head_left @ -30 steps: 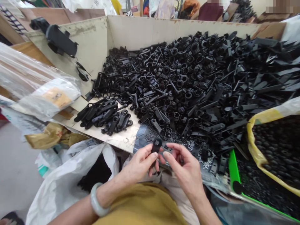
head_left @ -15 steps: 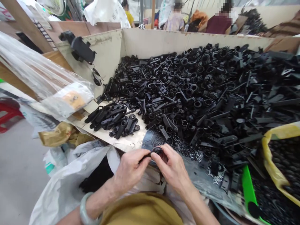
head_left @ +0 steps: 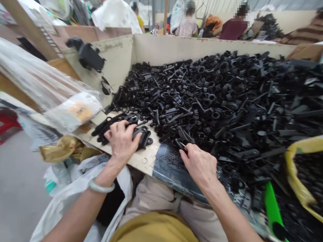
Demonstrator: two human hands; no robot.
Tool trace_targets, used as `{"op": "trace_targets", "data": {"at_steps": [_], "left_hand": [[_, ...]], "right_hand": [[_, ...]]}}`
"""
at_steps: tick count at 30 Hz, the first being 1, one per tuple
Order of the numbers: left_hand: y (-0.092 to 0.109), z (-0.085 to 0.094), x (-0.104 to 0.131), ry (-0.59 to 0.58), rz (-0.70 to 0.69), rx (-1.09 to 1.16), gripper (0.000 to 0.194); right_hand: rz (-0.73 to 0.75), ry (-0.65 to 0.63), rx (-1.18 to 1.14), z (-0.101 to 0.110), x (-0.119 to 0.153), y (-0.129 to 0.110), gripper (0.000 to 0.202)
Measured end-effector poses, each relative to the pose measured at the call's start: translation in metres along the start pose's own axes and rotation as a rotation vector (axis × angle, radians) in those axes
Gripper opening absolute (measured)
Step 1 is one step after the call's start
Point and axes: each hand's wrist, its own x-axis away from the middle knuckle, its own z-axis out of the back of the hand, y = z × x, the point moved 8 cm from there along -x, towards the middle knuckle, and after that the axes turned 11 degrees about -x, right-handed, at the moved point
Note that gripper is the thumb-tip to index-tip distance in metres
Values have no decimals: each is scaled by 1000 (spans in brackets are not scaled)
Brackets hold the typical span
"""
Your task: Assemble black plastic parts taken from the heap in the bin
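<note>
Hands split apart now: left hand (head_left: pixel 121 141), fingers spread, sits on small pile (head_left: pixel 144 137) of black parts on bench (head_left: pixel 143 160); right hand (head_left: pixel 200 163) curls at dark piece (head_left: pixel 180 144) beside big heap (head_left: pixel 207 90). Can't tell either grip.

Red stool (head_left: pixel 10 121) at left, person in maroon (head_left: pixel 233 29), orange cloth (head_left: pixel 214 23), upright wooden post (head_left: pixel 166 16)

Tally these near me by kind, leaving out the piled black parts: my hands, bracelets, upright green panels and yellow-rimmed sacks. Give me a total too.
Hands: 2 (left hand, right hand)
Bracelet: 1
Green panel: 1
Yellow-rimmed sack: 1
Total: 5
</note>
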Motion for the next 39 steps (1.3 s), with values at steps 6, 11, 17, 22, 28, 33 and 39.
{"op": "trace_targets", "data": {"at_steps": [6, 11, 17, 22, 28, 33, 39], "left_hand": [[22, -14, 39, -385, 278, 844, 35], [139, -20, 153, -1807, 393, 1722, 66], [139, -29, 144, -1621, 346, 1864, 33], [132, -29, 127, -1402, 284, 1741, 30], [130, -29, 136, -1384, 498, 1748, 43], [139, -22, 148, -1460, 519, 1816, 45], [152, -10, 157, -1532, 578, 1806, 33]], "right_hand": [[495, 345, -240, 47, 37, -10, 8], [844, 166, -481, 62, 81, -27, 18], [292, 81, -688, 43, 46, 31, 22], [25, -28, -111, 8, 10, 47, 28], [-2, -32, -214, 18, 6, 53, 25], [3, 12, -922, 43, 44, 53, 24], [201, 116, -1048, 38, 87, 18, 15]]}}
